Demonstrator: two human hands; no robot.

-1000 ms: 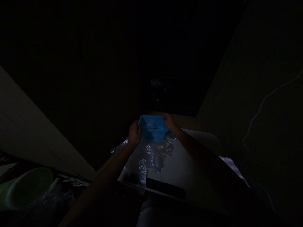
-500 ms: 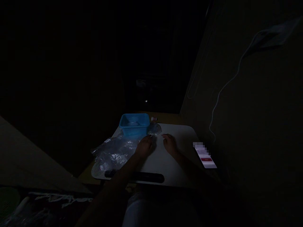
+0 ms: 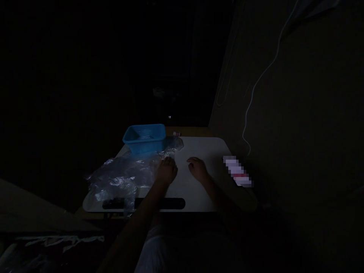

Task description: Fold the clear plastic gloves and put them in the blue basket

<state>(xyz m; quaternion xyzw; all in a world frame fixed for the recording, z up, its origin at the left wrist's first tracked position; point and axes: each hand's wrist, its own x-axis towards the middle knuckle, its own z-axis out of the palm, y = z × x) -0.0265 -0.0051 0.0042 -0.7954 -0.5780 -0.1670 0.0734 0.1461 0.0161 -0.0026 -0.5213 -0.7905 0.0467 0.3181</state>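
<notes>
Crumpled clear plastic lies left on a white table, in front of a blue basin.
The left hand is at the plastic's right edge, gripping or not I cannot tell; the right hand, nearby, is released, fingers loosely curled.

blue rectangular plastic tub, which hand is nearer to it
Left. The left hand is on the near side of the blue rectangular tub, slightly to its right, by the crinkled clear plastic; the right hand is farther right.
</notes>
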